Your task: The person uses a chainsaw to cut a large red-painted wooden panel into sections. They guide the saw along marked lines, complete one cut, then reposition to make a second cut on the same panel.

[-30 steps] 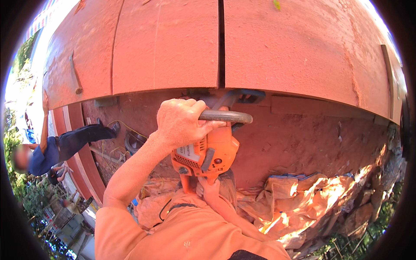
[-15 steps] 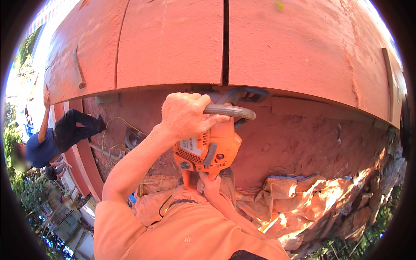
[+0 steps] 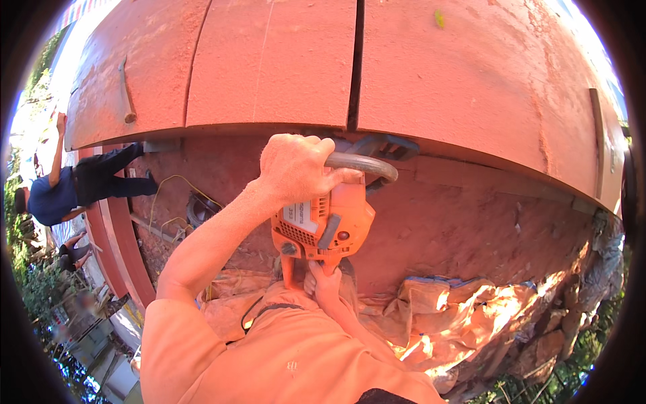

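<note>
An orange chainsaw (image 3: 323, 225) is held upright before my belly, its body under the near edge of a large reddish slab (image 3: 269, 67). My left hand (image 3: 296, 168) is closed round its curved dark front handle (image 3: 363, 165). Lower down, my right hand (image 3: 324, 279) grips the rear handle. The blue-grey front guard (image 3: 387, 146) lies against the slab's edge. The saw's bar is hidden from view. A dark, straight gap (image 3: 356, 67) runs through the slab away from me, close above the saw.
On the slab's left lies a slim wooden-handled tool (image 3: 126, 94); a dark strip (image 3: 596, 135) lies at its right. A person in dark blue (image 3: 57, 195) stands at the left. Yellow cord (image 3: 158, 195) loops on the reddish ground. Crumpled tarp (image 3: 444, 310) spreads at lower right.
The view has shifted slightly, so the slab sits a little higher and to the right. The person at the left has changed stance, legs apart. My grip on the chainsaw is unchanged.
</note>
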Motion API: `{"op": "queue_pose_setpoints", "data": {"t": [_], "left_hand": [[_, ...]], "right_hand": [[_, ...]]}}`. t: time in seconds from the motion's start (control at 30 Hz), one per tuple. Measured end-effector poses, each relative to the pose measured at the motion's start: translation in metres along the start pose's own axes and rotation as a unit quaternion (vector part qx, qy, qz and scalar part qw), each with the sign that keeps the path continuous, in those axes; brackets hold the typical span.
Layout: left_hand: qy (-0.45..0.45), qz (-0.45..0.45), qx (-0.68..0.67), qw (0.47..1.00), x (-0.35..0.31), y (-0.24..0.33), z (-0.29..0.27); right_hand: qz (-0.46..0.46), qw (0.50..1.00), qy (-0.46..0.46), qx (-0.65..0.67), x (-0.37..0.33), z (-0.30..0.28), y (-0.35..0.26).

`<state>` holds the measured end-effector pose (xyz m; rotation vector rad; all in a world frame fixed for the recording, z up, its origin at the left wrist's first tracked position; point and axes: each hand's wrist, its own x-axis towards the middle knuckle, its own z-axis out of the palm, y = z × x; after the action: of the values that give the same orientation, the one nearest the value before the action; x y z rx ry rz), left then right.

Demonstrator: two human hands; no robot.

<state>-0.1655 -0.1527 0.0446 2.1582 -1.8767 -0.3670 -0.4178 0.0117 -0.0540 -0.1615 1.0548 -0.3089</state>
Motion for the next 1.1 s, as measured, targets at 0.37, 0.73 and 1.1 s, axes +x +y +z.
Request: {"op": "queue_pose_setpoints", "data": {"t": [0.37,0.73,1.1], "left_hand": [[0.024,0.001,0.007,1.000,0.004,0.004,0.008],[-0.002,-0.019,0.034,0.999,0.008,0.008,0.008],[-0.001,-0.017,0.029,0.999,0.003,0.011,0.008]], "right_hand": [[-0.009,1.000,-0.004,-0.003,0.000,-0.005,-0.009],[-0.008,0.999,-0.038,0.000,0.001,-0.011,-0.007],[-0.018,0.999,-0.024,-0.011,-0.009,-0.005,-0.010]]}}
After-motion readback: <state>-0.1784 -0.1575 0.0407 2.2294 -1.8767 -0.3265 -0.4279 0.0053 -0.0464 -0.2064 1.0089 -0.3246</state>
